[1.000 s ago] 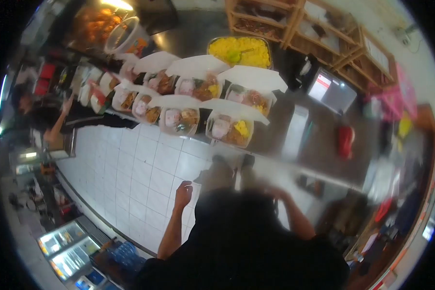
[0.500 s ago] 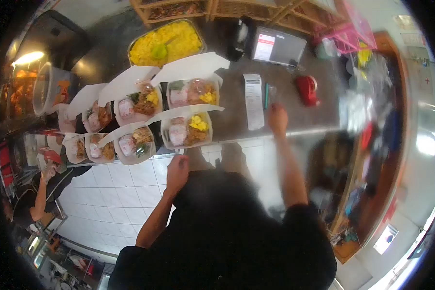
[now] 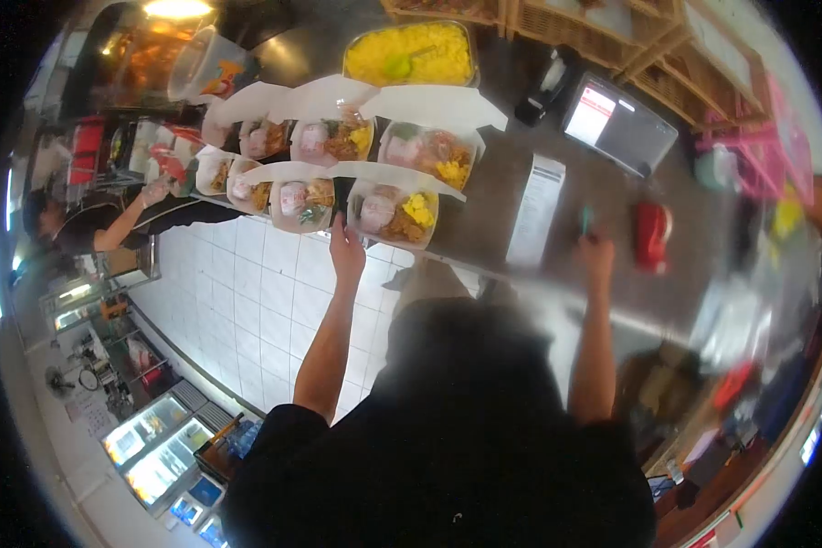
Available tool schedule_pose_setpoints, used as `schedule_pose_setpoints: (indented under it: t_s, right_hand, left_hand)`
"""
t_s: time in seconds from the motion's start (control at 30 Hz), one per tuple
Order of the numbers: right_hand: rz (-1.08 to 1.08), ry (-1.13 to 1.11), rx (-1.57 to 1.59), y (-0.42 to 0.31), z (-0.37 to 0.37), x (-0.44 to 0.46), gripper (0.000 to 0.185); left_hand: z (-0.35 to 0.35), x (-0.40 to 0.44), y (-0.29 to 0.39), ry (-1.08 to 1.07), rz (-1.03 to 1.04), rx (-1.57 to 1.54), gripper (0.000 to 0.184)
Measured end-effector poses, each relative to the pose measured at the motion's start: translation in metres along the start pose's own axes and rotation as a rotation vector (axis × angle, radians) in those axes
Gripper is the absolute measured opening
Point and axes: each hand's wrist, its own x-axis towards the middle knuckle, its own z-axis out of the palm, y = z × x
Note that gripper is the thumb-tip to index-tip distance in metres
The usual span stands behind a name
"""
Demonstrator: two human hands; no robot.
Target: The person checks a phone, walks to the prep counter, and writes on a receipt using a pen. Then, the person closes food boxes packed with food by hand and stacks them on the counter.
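Note:
My right hand (image 3: 596,254) is over the counter with its fingers closed on a teal pen (image 3: 585,220), slightly blurred. A long printed receipt (image 3: 534,215) lies to the left of it, and a red object, perhaps a stapler (image 3: 651,237), to the right. At the counter's front edge, my left hand (image 3: 347,251) has its fingers together by the gap between two open white food boxes; whether it grips one is unclear. The nearer food box (image 3: 363,236) holds a wrapped portion, yellow egg and browned food. Several similar boxes stand in two rows, lids raised.
A tray of scrambled egg (image 3: 374,47) with a green-handled utensil stands at the back. A tablet (image 3: 621,128) and a black device (image 3: 546,87) sit right of it. Another person's hand (image 3: 158,190) works at the far left. Plastic bags (image 3: 740,301) hang at right.
My right hand has taken up the pen that lay beside the receipt. My left hand has moved up to the boxes at the counter edge. The whole view has turned leftward.

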Motion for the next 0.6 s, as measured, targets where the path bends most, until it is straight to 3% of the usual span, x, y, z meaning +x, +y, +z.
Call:
schedule_pose_setpoints:
  t_s: [0.03, 0.1, 0.17, 0.23, 0.27, 0.33, 0.4, 0.43, 0.47, 0.53, 0.57, 0.6]
  right_hand:
    - [0.061, -0.173, 0.14, 0.004, -0.007, -0.005, 0.037]
    - [-0.068, -0.132, 0.289, 0.02, -0.006, -0.032, 0.037]
    - [-0.194, -0.081, 0.436, 0.008, -0.012, -0.052, 0.036]
    - [0.017, -0.213, 0.722, -0.002, -0.024, -0.075, 0.035]
    - [0.031, -0.194, 0.715, 0.008, -0.027, -0.077, 0.035]
    - [0.178, -0.431, 1.198, 0.031, -0.028, -0.076, 0.037]
    - [0.092, -0.28, 1.244, 0.018, -0.036, -0.094, 0.035]
    - [0.001, -0.16, 1.284, 0.014, -0.039, -0.1, 0.034]
    - [0.006, -0.143, 1.279, 0.021, -0.037, -0.1, 0.034]
    - [-0.219, 0.105, 0.816, 0.041, -0.027, -0.099, 0.025]
    - [-0.175, 0.132, 0.655, 0.035, -0.03, -0.102, 0.017]
    - [-0.175, 0.139, 0.653, 0.026, -0.032, -0.104, 0.017]
  left_hand:
    - [0.002, 0.009, 0.004, 0.014, -0.003, 0.0, 0.042]
    - [-0.002, 0.018, 0.006, -0.184, -0.112, 0.021, 0.037]
    - [-0.003, 0.013, 0.003, -0.164, -0.048, 0.028, 0.036]
    - [0.003, -0.004, 0.01, -0.17, 0.017, 0.029, 0.035]
    - [0.002, -0.014, 0.029, -0.184, 0.01, -0.028, 0.031]
    - [0.006, -0.037, 0.063, -0.231, 0.01, -0.096, 0.028]
    - [0.016, -0.056, 0.094, 0.119, 0.11, -0.098, 0.019]
    - [0.02, -0.065, 0.121, 0.054, 0.246, -0.077, 0.014]
    - [0.029, -0.076, 0.135, -0.195, 0.198, -0.107, 0.016]
    - [0.059, -0.1, 0.189, -0.47, 0.492, -0.14, 0.018]
    - [0.083, -0.108, 0.198, -0.699, 0.507, -0.062, 0.028]
    - [0.112, -0.113, 0.204, -0.71, 0.51, -0.036, 0.035]
